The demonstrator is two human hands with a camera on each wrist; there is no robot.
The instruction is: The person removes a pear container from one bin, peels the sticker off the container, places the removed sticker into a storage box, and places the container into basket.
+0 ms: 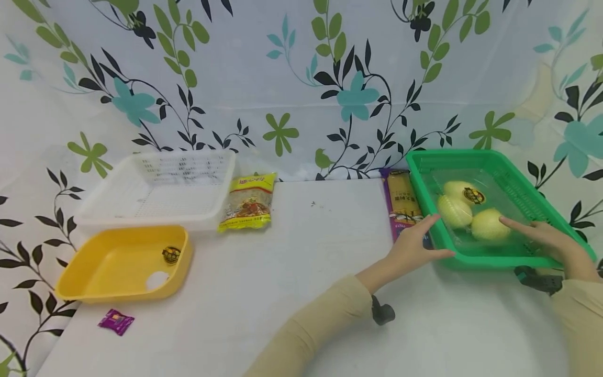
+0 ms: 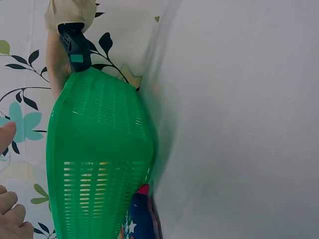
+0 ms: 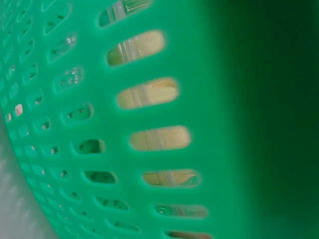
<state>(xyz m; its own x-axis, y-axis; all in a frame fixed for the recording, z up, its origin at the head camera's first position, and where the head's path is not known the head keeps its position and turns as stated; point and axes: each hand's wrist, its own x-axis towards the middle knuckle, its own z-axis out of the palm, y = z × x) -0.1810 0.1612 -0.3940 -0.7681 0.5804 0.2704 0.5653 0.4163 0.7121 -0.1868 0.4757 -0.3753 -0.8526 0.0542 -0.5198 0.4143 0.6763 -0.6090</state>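
Observation:
A green plastic basket (image 1: 485, 262) with slotted walls stands at the right of the table. Inside lie pale yellow round fruits (image 1: 491, 225) under clear plastic wrap with a black-and-gold label. My left hand (image 1: 414, 254) is at the basket's left front corner, thumb and forefinger spread apart, holding nothing. Over the front right rim reaches my right hand (image 1: 551, 238), its forefinger straight and overlapping the nearest fruit. The basket wall (image 3: 214, 119) fills the right wrist view and hides that hand there. Beside the basket's left wall lies a purple-and-gold pasta pack (image 1: 404, 201), partly covered by the left hand.
At the back left stands a white slotted basket (image 1: 160, 214), with a yellow food packet (image 1: 249, 203) beside it. In front is a yellow tub (image 1: 118, 262) holding a black-and-gold label and a white round piece. A small purple wrapper (image 1: 115, 321) lies near the left table edge.

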